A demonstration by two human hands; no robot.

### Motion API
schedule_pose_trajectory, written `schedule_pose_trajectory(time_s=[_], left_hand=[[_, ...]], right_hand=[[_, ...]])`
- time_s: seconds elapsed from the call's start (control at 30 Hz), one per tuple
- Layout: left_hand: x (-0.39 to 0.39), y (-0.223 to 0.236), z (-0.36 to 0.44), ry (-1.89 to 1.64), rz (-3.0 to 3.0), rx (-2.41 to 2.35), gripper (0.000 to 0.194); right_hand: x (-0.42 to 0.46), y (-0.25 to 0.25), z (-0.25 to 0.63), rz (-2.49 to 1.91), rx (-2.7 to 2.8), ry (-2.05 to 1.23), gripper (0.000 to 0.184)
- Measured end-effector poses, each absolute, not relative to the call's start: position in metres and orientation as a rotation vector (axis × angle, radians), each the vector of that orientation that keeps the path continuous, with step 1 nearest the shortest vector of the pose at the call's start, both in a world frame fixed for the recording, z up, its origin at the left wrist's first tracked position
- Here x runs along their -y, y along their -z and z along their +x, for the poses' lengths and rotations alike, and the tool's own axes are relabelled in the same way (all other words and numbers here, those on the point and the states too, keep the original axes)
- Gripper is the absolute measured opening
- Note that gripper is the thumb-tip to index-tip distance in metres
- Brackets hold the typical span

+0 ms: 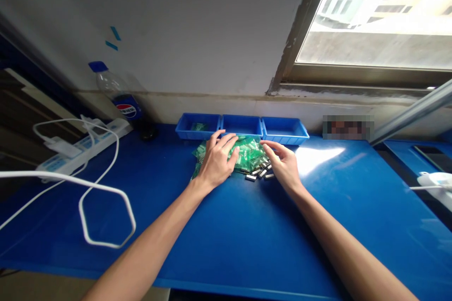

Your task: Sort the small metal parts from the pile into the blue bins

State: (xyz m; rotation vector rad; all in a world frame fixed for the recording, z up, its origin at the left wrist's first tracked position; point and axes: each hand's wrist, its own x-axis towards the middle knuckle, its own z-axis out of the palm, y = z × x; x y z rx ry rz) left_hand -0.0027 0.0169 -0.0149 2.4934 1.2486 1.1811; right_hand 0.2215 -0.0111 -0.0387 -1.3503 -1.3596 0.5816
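Observation:
A heap of small green circuit boards (247,156) lies on the blue table (226,225) in front of three blue bins. My left hand (217,160) rests flat on the heap's left side, fingers stretched out over the boards. My right hand (284,163) touches the heap's right edge with fingers slightly curled and apart. Several small silvery metal parts (260,173) lie between the two hands at the heap's near edge. Neither hand is seen holding anything.
Three blue bins (243,128) stand in a row by the wall; the left one holds a green board. A plastic bottle (120,94) and a white power strip (83,146) with looping cable (106,197) are at left. A window is at upper right.

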Motion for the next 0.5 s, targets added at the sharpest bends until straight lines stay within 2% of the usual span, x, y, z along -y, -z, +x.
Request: schedule_pose_trajectory(time_s=[0.13, 0.2, 0.4, 0.5], left_hand=[[-0.016, 0.006, -0.006, -1.392, 2.311, -1.132, 0.038], [-0.014, 0.003, -0.006, -1.458, 2.094, -1.045, 0.036], [-0.011, 0.004, 0.000, -1.412, 1.583, -0.954, 0.029], [-0.011, 0.005, 0.002, -1.359, 1.447, -0.913, 0.034]], right_hand=[[0.017, 0.026, 0.218, -1.291, 1.388, -0.379, 0.024], [0.021, 0.020, 0.216, -1.239, 1.379, -0.395, 0.022], [0.029, 0.009, 0.201, -1.071, 1.290, -0.787, 0.039], [0.031, 0.007, 0.198, -1.060, 1.216, -0.932, 0.034]])
